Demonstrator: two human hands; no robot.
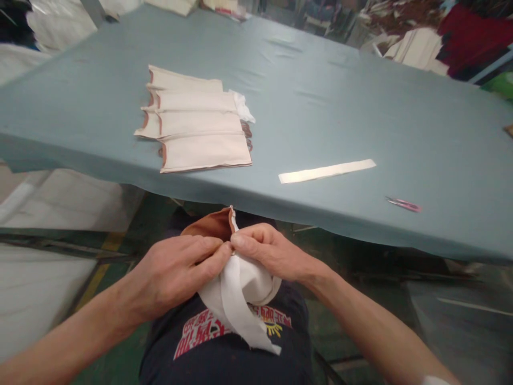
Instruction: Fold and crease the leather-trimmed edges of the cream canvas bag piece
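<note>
Both hands pinch a cloth over the lap, just off the near edge of the bench [320, 107].
The left hand [176, 270] and right hand [264, 248] meet fingertip to fingertip, each grip closed, thumb against finger, on the cloth [258, 283]; its pinched edge runs away from the person, its tip pointing up toward the bench, brown side showing at the far left, cream folds bunched below. A white strip [236, 299] hangs from the fingers, its long axis running back toward the person and slanting right to a free end. On the bench, cream pieces [204, 117] lie lengthwise left to right.
</note>
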